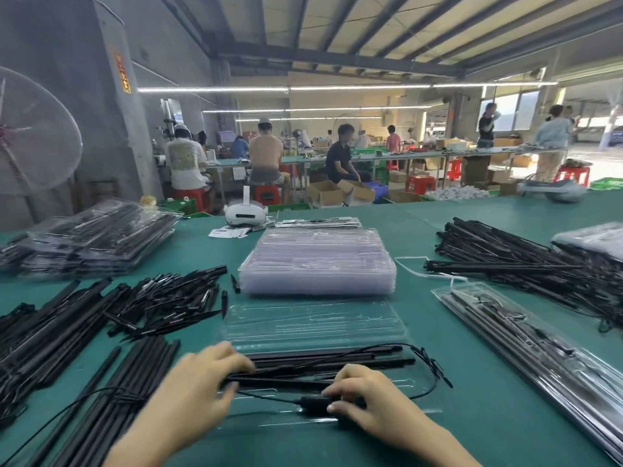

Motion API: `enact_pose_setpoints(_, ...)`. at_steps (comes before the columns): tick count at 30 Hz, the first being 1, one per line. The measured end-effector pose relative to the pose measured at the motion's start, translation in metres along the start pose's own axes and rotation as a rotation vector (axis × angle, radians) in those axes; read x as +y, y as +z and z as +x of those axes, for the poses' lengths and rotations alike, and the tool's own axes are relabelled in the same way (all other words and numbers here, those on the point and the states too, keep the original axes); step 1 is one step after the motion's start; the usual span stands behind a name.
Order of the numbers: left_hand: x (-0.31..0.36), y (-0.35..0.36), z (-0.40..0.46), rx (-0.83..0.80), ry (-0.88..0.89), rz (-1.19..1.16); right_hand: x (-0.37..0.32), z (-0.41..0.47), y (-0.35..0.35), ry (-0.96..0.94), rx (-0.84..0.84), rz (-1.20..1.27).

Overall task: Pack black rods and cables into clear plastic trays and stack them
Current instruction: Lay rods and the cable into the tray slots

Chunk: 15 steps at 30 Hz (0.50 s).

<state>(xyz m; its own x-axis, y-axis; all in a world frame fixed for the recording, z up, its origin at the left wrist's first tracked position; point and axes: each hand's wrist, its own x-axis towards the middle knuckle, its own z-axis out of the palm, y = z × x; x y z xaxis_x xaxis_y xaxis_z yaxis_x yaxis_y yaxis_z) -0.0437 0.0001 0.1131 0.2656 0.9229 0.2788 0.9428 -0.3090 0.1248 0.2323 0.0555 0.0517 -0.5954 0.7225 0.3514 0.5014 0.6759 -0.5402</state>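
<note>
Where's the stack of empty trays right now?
In the head view, the empty tray stack sits mid-table, straight ahead, just beyond the open tray both hands are filling, with the white headset behind it to the left.

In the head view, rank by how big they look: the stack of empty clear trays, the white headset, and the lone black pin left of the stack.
1. stack of empty clear trays
2. white headset, though it sits farther back
3. lone black pin
</note>
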Motion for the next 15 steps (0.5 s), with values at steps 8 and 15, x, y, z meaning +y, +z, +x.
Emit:
enact_pose_setpoints(8, 0.057, 0.056, 0.03, -0.108, 0.088, -0.2, -0.004, -0.001, 0.004, -0.029, 0.082, 0.019)
enact_pose_setpoints(15, 0.053, 0.063, 0.034, -0.105, -0.015, -0.461, -0.001, -0.002, 0.005, 0.018, 0.08, -0.017)
